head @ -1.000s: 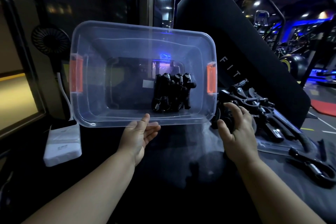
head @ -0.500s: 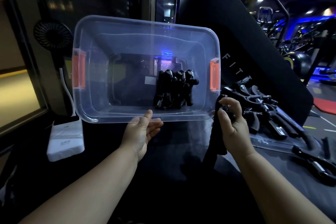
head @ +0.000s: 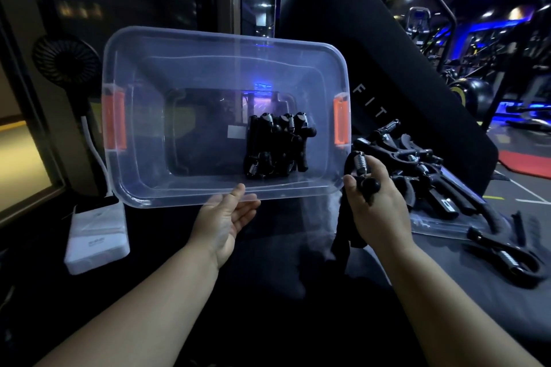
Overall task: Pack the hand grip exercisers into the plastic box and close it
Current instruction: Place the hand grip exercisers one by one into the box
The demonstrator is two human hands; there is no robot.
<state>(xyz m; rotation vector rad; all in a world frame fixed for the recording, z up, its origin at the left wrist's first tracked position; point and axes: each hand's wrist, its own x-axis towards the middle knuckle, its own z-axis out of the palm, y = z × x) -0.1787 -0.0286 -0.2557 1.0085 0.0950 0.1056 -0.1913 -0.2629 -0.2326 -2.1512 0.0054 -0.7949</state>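
Observation:
A clear plastic box [head: 143, 188] with orange latches stands tilted toward me on the dark table. Several black hand grip exercisers [head: 277, 149] lie packed at its right side. My left hand [head: 226, 217] props the box's near rim with fingers spread. My right hand [head: 375, 202], just right of the box, is closed around one black exerciser [head: 359, 167] with a steel spring, its handles hanging down. A pile of more exercisers [head: 417, 167] lies to the right on the clear lid [head: 438, 225]. One more exerciser [head: 504, 256] lies alone at the far right.
A white box-shaped device [head: 97, 235] sits left of the box, with a small black fan [head: 67, 61] standing behind it. A large black padded gym machine [head: 387, 68] rises behind the pile. Gym equipment fills the blue-lit background.
My right hand has closed on one exerciser from the pile and lifted it toward the box's right corner. The left hand stays at the box's rim.

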